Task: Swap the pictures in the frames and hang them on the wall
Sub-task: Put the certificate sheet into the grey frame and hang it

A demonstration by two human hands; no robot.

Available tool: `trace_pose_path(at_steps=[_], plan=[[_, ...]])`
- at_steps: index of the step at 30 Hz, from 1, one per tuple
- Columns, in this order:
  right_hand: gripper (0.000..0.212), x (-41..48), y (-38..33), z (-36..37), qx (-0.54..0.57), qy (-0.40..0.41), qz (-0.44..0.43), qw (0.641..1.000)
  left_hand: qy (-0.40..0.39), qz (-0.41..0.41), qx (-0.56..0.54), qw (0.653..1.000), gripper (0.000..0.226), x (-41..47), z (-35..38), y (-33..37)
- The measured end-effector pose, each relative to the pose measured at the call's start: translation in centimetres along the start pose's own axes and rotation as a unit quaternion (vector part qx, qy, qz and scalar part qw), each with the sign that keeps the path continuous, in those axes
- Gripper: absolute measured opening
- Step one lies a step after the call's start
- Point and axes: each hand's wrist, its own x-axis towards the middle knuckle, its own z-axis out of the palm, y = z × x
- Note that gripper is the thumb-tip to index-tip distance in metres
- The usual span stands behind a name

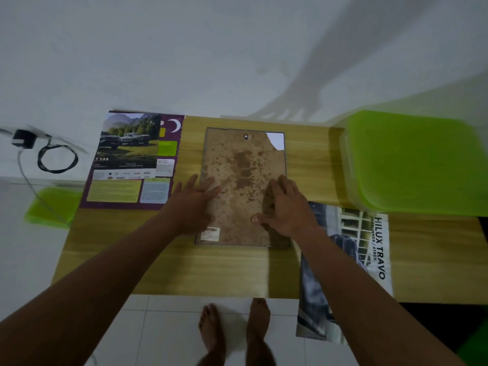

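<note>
My forearms reach over the table (184,270). A green-lidded box (412,159) sits at its right end. One car poster (126,146) lies left of the frame (285,157); the Hilux poster (369,249) lies right of it, hanging off the near edge. The frame is face down between them, its stained backing board (237,165) in place. My left hand (192,204) presses flat on the board, fingers spread; my right hand (284,207) curls over the board's right edge. I judge the swap barely begun, with nothing hung yet.
</note>
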Motion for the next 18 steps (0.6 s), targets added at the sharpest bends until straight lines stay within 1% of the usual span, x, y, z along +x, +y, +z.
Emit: trace_pose_path(at_steps=[3,5,8,11,12,13,14,15,16,17,18], plan=[[0.106,0.0,-0.3,-0.3,-0.023,0.006,0.025,0.999,0.006,0.0,0.053,0.999,0.082,-0.1,0.4,0.4],[0.105,0.2,-0.7,-0.5,-0.008,-0.009,0.032,0.999,-0.008,0.002,0.081,0.997,0.082,-0.2,1.1,0.8],[0.105,0.3,-1.0,-0.5,0.004,-0.025,0.035,0.999,-0.003,-0.007,0.117,0.993,0.085,-0.2,1.9,1.5],[0.101,0.6,-0.7,-0.5,0.006,-0.032,0.039,0.999,-0.009,-0.034,0.107,0.994,0.084,0.1,2.0,1.7],[0.094,0.6,-0.6,-0.5,0.012,-0.027,0.037,0.999,0.001,-0.038,0.086,0.996,0.08,0.0,1.7,1.8],[0.084,0.6,-0.5,-0.4,0.025,-0.018,0.037,0.999,0.036,-0.037,0.05,0.997,0.073,0.0,1.5,2.0],[0.075,0.7,-0.5,-0.4,0.045,-0.005,0.04,0.998,0.097,-0.036,-0.005,0.995,0.066,-0.1,1.4,2.3],[0.07,0.7,-0.5,-0.3,0.069,0.008,0.047,0.996,0.157,-0.046,-0.073,0.984,0.062,-0.2,1.2,2.5],[0.07,0.9,-0.5,-0.3,0.099,0.018,0.06,0.993,0.194,-0.075,-0.148,0.967,0.062,-0.1,0.9,2.9],[0.074,1.0,-0.4,-0.2,0.131,0.023,0.079,0.988,0.21,-0.117,-0.221,0.945,0.068,0.1,0.7,3.1],[0.08,1.2,-0.4,-0.2,0.161,0.027,0.097,0.982,0.206,-0.157,-0.278,0.925,0.075,0.5,0.5,3.2]])
